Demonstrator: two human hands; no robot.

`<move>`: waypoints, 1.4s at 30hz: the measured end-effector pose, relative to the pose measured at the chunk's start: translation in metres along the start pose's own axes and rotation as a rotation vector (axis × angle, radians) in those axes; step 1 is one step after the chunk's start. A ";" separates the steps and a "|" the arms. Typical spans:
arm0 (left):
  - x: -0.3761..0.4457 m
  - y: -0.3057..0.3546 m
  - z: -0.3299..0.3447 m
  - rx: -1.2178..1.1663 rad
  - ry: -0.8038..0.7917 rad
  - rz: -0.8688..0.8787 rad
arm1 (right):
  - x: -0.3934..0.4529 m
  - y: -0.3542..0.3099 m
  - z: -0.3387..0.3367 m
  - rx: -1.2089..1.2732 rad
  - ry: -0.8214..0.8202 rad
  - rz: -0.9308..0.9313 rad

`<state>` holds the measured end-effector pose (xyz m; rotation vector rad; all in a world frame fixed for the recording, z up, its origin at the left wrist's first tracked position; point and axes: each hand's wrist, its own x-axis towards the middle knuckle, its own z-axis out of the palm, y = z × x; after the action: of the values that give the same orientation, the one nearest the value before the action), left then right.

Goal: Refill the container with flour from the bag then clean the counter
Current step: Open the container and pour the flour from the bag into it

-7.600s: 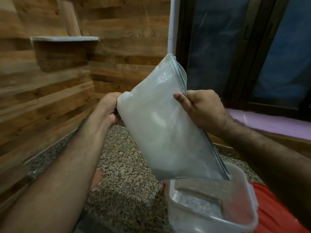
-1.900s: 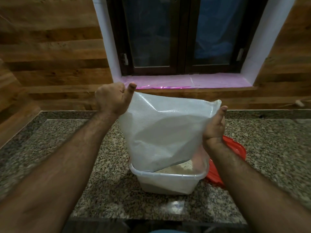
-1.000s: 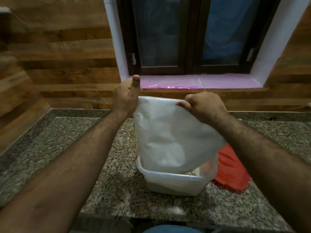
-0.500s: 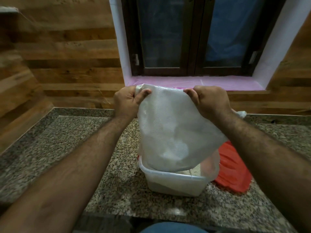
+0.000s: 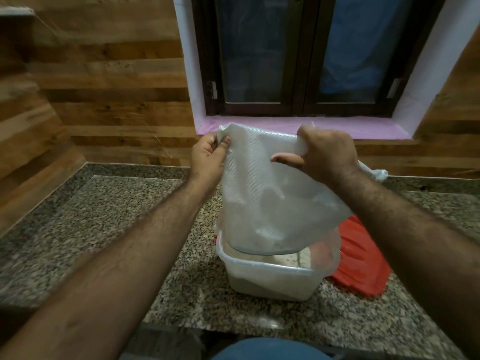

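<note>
I hold the translucent flour bag upside down over the clear plastic container, its mouth hanging inside the rim. My left hand pinches the bag's upper left corner. My right hand grips the upper right edge, thumb pointing left across the bag. Pale flour lies in the container, and a little clings inside the bag's lower part. The container stands on the speckled granite counter.
A red lid lies on the counter just right of the container. A wood-panelled wall runs along the left and back. A dark window with a pink sill is behind the bag. The counter's front edge is near my body.
Over the last seconds the bag went from tilted pouring to hanging bottom-up. My right hand moved from the bag's side to its top edge. In the last half second, both hands shifted only slightly.
</note>
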<state>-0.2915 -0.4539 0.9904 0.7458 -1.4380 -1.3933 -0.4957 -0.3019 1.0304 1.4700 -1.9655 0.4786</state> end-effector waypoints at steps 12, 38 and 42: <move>-0.008 -0.033 0.008 0.321 0.363 0.370 | 0.004 -0.018 -0.001 -0.056 0.062 -0.145; -0.001 0.010 0.031 0.784 0.136 0.670 | -0.009 0.012 0.020 -0.118 0.110 -0.045; -0.009 0.022 0.032 1.315 -0.324 0.843 | -0.002 0.011 0.020 -0.034 0.170 -0.117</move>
<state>-0.3132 -0.4296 1.0134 0.5125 -2.4983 0.2314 -0.5112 -0.3098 1.0154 1.4637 -1.7366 0.4990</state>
